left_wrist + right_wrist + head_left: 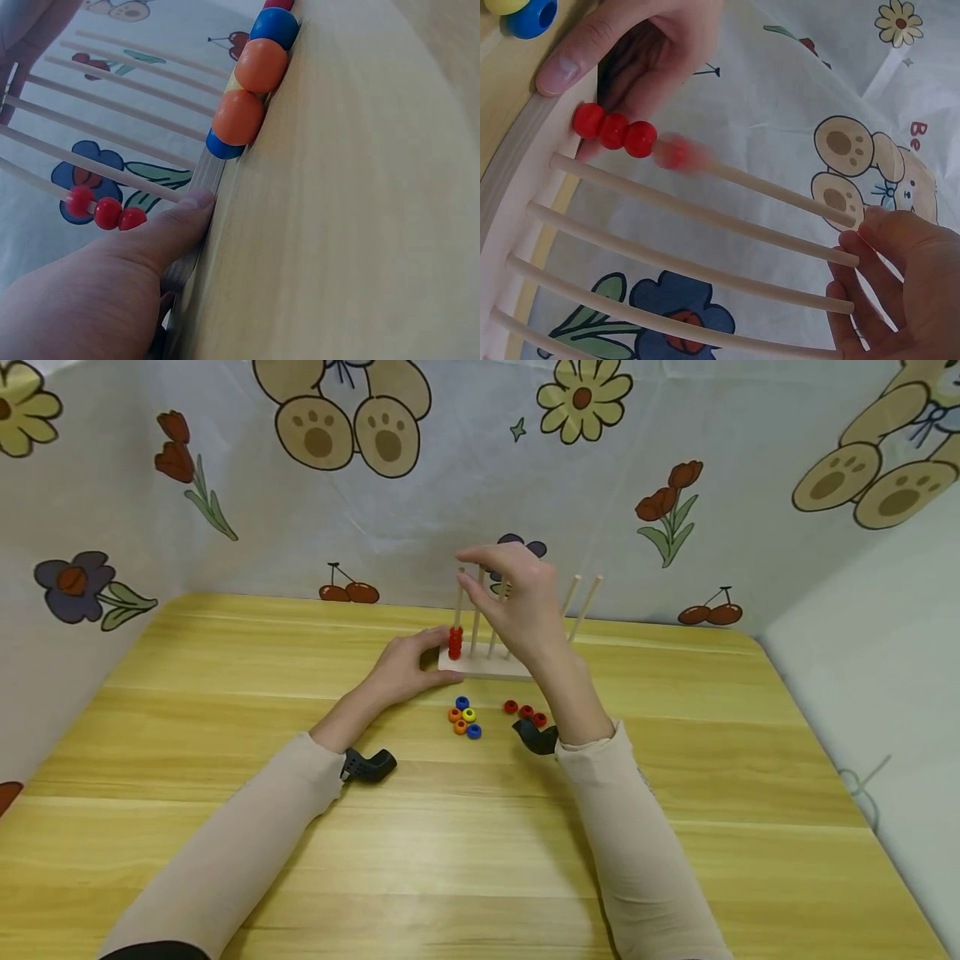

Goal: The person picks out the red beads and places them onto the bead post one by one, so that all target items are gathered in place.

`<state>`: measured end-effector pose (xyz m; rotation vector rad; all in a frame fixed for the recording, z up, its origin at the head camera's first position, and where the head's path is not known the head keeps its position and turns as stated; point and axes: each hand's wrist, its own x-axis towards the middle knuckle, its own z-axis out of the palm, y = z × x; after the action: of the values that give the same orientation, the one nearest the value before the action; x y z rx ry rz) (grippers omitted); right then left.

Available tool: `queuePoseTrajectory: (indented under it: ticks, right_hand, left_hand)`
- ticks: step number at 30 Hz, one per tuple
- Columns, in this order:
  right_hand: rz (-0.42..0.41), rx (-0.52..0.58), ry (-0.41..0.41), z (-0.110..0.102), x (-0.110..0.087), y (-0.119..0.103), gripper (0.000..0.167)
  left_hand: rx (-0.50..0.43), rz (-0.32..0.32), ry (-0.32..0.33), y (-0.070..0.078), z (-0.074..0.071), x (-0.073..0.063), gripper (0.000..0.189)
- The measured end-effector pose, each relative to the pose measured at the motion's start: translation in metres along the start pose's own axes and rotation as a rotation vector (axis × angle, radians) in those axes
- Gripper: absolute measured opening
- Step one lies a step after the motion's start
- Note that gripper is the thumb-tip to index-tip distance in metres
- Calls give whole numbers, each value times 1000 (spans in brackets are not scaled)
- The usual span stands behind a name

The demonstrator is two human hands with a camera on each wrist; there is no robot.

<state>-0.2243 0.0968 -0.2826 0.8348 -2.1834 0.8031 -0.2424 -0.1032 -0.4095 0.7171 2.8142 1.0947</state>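
Note:
My left hand (405,668) grips the left end of a pale wooden base (487,669), thumb along its front edge and fingers behind. Several upright wooden pegs stand in this base. Red beads (455,644) are stacked on the leftmost peg (780,192). In the right wrist view, a blurred red bead (673,152) is on that peg just above the three stacked ones. Around the peg's top, my right hand (528,597) has thumb and index finger parted, with no bead between them. It hides part of the middle pegs in the head view.
In front of the base lies a cluster of orange, blue and yellow beads (461,727). Three loose red beads (527,712) lie right of it, near the right wrist's black camera mount (536,737). A patterned cloth (450,510) hangs behind the wooden table (480,860).

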Motion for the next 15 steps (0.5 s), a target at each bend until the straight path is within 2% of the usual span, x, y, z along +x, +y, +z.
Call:
queuePoseTrajectory:
  ticks: [11,15]
  right_hand:
    - [-60,80,103,-15,-13,5,19]
    - [-62,110,103,-22,-22,6,18]
  left_hand:
    - [4,-18,-8,3,1,0,79]
    - [0,-27,-10,1,1,0,80]
